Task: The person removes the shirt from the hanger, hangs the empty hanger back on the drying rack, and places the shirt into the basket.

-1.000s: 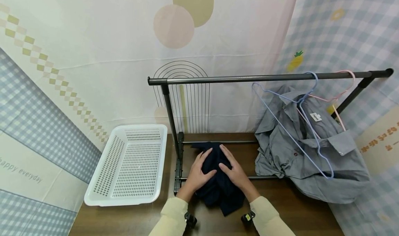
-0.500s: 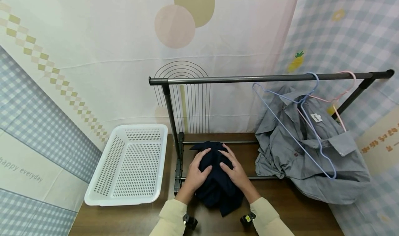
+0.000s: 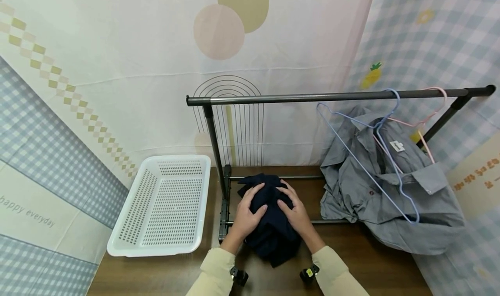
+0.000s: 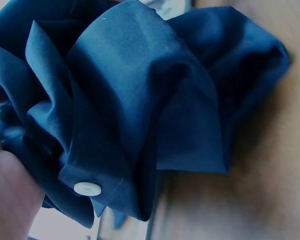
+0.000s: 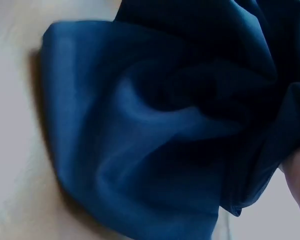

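**Two hands gathering a dark blue garment under the rack**

Patterned fabric sheets are hanging as a backdrop behind a brown wooden table [image 3: 363, 261], where a dark metal clothes rack [image 3: 312, 98] is standing. A dark blue garment [image 3: 271, 231] is lying bunched on the table between the rack's lower bars, near the front edge. The left hand [image 3: 247, 215] and the right hand [image 3: 297, 213] are both resting on top of it, fingers curling into the cloth and pinching it together from either side.

The garment is looking soft, light and limp: in the left wrist view it is falling into loose folds, with a white button [image 4: 87, 189] showing on one hem. It is likely to sag and trail if lifted by a single corner, so gathering the bulk from both sides, as the hands are doing, seems the surest hold.

Room is tight sideways. The rack's upright post [image 3: 215, 148] is standing just left of the left hand, with a white perforated basket [image 3: 166, 207] beyond it. To the right, a grey shirt [image 3: 383, 196] is drooping from a blue hanger [image 3: 367, 157] and a pink hanger [image 3: 425, 126], near the bundle. Upward, the top rail is crossing overhead; towards the person the table is offering free space.
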`<move>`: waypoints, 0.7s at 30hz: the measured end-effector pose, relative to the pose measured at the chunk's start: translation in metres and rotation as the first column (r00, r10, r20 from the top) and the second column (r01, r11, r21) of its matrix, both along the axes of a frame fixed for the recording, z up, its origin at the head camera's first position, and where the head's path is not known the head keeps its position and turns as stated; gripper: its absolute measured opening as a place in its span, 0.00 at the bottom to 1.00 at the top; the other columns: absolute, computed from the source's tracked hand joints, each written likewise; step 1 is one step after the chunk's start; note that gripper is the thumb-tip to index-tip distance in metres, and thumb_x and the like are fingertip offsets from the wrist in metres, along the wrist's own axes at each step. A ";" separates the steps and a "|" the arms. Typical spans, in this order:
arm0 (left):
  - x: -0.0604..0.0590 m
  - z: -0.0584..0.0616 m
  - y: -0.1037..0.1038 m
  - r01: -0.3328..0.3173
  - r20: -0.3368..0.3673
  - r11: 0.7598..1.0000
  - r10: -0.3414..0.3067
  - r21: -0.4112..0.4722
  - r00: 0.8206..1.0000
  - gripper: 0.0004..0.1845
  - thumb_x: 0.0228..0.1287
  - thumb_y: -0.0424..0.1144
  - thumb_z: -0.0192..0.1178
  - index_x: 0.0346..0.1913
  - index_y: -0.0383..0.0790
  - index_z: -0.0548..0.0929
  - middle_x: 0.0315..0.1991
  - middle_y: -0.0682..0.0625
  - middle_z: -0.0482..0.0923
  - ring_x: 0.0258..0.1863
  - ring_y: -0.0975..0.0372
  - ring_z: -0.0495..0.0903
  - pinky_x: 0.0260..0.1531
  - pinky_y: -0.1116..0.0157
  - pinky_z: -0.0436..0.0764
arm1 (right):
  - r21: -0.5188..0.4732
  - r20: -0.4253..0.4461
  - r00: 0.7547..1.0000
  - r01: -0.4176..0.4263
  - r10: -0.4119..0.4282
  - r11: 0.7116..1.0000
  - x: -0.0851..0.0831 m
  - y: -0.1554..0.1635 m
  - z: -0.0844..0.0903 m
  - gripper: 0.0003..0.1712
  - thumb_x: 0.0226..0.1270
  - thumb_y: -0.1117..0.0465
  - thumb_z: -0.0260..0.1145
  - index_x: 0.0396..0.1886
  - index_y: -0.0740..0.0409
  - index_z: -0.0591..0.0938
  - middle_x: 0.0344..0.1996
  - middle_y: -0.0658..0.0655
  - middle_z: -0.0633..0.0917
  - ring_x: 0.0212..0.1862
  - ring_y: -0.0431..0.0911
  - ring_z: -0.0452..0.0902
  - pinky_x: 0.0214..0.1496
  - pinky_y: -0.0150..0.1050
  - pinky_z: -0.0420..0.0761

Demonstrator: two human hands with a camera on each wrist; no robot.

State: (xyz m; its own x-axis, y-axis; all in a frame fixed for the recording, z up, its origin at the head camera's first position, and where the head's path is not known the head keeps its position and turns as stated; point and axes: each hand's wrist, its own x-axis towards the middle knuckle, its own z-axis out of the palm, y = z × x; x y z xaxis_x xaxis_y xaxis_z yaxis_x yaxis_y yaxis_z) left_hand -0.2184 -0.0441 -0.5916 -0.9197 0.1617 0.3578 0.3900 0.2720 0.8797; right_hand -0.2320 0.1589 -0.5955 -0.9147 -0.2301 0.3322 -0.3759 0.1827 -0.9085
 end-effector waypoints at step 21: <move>-0.021 -0.034 -0.005 -0.130 -0.184 0.882 0.050 -0.454 0.982 0.29 0.76 0.53 0.57 0.77 0.56 0.70 0.83 0.33 0.45 0.78 0.30 0.51 0.69 0.30 0.63 | 0.704 -0.047 0.972 0.195 -0.229 0.682 0.017 0.009 -0.021 0.41 0.70 0.27 0.58 0.74 0.45 0.74 0.81 0.62 0.61 0.78 0.76 0.52 0.64 0.85 0.59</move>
